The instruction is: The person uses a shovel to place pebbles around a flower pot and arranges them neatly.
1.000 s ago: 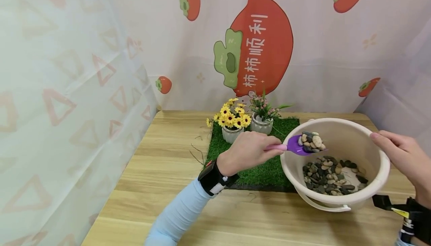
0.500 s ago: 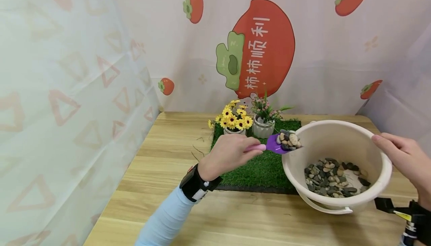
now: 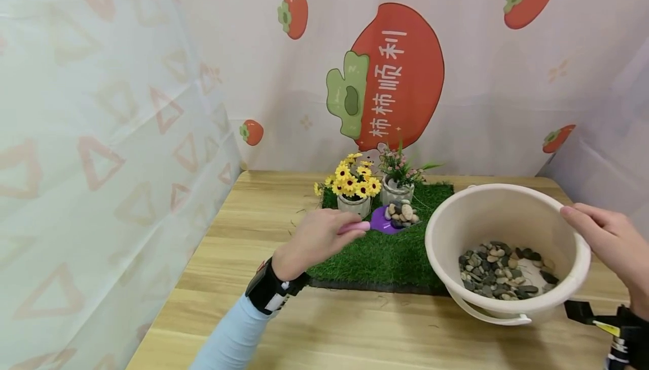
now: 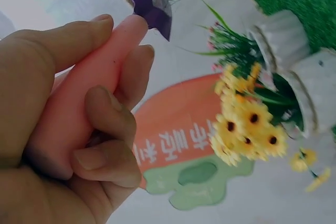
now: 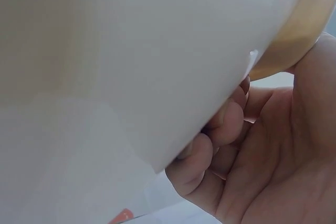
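Over grass mat (image 3: 385, 257), left hand (image 3: 311, 240) holds pebble-laden scoop (image 3: 387, 221).

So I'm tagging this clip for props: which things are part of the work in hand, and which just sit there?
In use:
left hand gripping the purple scoop of pebbles
right hand gripping the bucket
grass mat

Just there:
yellow flower pot
pink flower pot
persimmon backdrop

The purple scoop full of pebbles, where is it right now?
In the head view, the purple scoop is held by the left hand over the green grass mat, just in front of the two flower pots, left of the bucket.
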The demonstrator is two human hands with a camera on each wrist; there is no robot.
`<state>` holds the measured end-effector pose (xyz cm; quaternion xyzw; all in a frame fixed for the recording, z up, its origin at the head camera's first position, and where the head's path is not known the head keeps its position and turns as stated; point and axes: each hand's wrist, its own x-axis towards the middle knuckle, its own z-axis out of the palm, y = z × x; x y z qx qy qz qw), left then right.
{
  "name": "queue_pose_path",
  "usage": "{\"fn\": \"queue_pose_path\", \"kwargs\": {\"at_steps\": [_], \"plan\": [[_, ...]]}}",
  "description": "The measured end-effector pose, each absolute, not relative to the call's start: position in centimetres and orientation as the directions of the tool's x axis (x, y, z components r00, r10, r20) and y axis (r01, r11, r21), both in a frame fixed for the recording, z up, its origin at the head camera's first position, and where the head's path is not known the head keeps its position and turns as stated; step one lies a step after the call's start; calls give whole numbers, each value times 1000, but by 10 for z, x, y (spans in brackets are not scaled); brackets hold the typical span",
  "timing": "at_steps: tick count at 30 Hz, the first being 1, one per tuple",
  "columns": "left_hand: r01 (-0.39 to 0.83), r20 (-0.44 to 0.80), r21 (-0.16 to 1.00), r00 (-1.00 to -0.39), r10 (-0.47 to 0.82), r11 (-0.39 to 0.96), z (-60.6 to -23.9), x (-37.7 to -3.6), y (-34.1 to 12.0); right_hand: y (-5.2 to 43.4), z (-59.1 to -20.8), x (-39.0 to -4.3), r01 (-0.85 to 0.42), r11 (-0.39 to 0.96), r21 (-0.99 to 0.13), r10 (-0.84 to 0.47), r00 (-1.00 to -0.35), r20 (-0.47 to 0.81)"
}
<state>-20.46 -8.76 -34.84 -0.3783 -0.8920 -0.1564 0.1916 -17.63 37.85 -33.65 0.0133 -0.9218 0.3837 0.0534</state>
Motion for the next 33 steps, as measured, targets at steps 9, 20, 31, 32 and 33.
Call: {"fn": "queue_pose_path", "kwargs": {"at_steps": [9, 20, 31, 32, 33], "plan": [[669, 443, 180, -710, 548, 721, -366, -204, -120, 377, -336, -177, -85, 706, -703, 4, -992, 123], [627, 439, 179, -741, 509, 758, -384, -209, -146, 377, -337, -176, -53, 732, -679, 21, -995, 101], [579, 415, 188, -779, 470, 794, -398, -216, -159, 377, -336, -176, -73, 732, -677, 9, -993, 118], [574, 412, 191, -783, 466, 796, -398, -216, -159, 377, -336, -176, -78, 733, -676, 9, -992, 124], [570, 410, 191, -786, 463, 799, -400, -217, -160, 377, -336, -176, -79, 734, -674, 10, -992, 127]]}}
